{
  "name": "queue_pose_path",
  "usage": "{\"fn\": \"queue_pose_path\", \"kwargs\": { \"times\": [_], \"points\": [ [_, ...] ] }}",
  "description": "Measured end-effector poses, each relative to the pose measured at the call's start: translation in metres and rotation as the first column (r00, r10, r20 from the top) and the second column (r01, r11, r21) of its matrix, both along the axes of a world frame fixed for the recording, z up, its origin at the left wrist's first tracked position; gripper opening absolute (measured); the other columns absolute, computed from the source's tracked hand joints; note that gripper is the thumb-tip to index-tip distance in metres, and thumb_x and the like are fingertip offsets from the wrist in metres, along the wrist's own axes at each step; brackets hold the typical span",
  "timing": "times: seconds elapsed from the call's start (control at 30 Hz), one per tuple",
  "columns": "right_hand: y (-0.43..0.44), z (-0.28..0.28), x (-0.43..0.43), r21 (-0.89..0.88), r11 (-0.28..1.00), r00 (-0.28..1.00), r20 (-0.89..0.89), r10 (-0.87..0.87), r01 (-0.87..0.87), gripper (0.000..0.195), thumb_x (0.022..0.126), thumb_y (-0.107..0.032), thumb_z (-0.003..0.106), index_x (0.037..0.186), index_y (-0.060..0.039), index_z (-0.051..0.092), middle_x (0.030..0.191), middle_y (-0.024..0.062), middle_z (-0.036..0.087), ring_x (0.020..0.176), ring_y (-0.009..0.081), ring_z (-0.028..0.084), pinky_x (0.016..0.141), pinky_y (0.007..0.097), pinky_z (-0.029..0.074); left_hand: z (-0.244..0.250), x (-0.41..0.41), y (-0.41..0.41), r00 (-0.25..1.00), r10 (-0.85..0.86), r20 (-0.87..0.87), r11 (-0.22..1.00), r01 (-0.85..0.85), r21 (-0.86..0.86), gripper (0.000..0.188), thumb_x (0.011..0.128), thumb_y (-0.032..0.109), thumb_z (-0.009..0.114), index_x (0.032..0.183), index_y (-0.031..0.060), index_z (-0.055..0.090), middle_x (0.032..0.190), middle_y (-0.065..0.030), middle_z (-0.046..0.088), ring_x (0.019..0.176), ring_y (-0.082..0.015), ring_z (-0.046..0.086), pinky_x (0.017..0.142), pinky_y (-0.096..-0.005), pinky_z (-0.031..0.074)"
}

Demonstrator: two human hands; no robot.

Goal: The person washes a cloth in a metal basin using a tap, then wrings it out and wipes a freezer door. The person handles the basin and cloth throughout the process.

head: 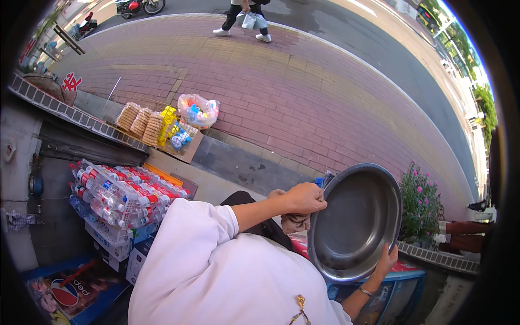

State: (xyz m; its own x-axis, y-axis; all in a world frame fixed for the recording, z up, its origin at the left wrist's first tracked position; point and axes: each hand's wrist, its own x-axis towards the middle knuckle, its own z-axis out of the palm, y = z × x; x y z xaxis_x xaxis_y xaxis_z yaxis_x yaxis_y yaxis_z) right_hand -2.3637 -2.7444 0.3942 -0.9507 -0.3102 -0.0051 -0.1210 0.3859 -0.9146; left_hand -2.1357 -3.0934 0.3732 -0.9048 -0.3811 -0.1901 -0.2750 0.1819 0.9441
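Note:
A large oval metal basin (pixel 353 227), grey inside, is tilted up on its side in front of me, its hollow facing me. My right hand (pixel 384 260) grips its lower right rim, the thumb over the inner edge. At the upper left rim, my left hand (pixel 302 198) is closed on a bunched brown cloth (pixel 295 223). Part of the cloth hangs below the fist. That fist touches or nearly touches the basin; which of the two I cannot tell. The basin's underside is hidden from view.
Packs of red-labelled bottles (pixel 138 195) are stacked on boxes at left. A wire basket (pixel 156 134) holds bagged snacks beside a bag of plush toys (pixel 198 110). Right of the basin stands a pink-flowered plant (pixel 420 203). Across the brick pavement (pixel 260 97) a person (pixel 243 18) walks with bags.

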Motion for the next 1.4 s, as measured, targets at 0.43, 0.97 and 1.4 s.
{"fn": "queue_pose_path", "kwargs": {
  "times": [0.43,0.97,1.4],
  "points": [
    [-0.291,-0.096,-0.182,0.123,0.98,0.978,-0.117,0.172,-0.158,0.006,0.087,-0.004,0.059,0.092,-0.0009,0.059,0.078,-0.0022,0.057,0.07,0.0045,0.048,0.061,0.021,0.039,-0.062,-0.123,-0.258,0.984,0.178,-0.004,0.979,-0.176,0.102,0.03,0.074,0.029,0.062,0.068,-0.0008,0.06,0.062,-0.0166,0.057,0.058,-0.0279,0.055,0.059,-0.0382,0.045],
    [-0.685,-0.235,-0.392,0.191,0.96,0.946,-0.216,0.243,-0.203,0.008,0.081,0.002,0.058,0.089,0.0016,0.059,0.077,0.0,0.056,0.07,0.0074,0.049,0.062,0.0235,0.041,-0.247,-0.326,-0.634,0.997,0.08,0.023,0.99,-0.082,0.115,0.034,0.08,0.028,0.063,0.071,-0.0042,0.059,0.061,-0.0118,0.057,0.059,-0.0189,0.053,0.06,-0.0342,0.044],
    [-1.082,-0.313,-0.533,0.085,0.973,0.973,-0.057,0.222,-0.217,0.012,0.081,0.001,0.059,0.092,0.0024,0.061,0.08,-0.0007,0.056,0.071,0.0075,0.048,0.066,0.0239,0.04,-0.317,-0.471,-0.99,0.969,0.229,0.097,0.96,-0.241,0.143,0.035,0.077,0.033,0.063,0.072,-0.0012,0.061,0.064,-0.0163,0.059,0.062,-0.0258,0.057,0.062,-0.038,0.045]
  ]
}}
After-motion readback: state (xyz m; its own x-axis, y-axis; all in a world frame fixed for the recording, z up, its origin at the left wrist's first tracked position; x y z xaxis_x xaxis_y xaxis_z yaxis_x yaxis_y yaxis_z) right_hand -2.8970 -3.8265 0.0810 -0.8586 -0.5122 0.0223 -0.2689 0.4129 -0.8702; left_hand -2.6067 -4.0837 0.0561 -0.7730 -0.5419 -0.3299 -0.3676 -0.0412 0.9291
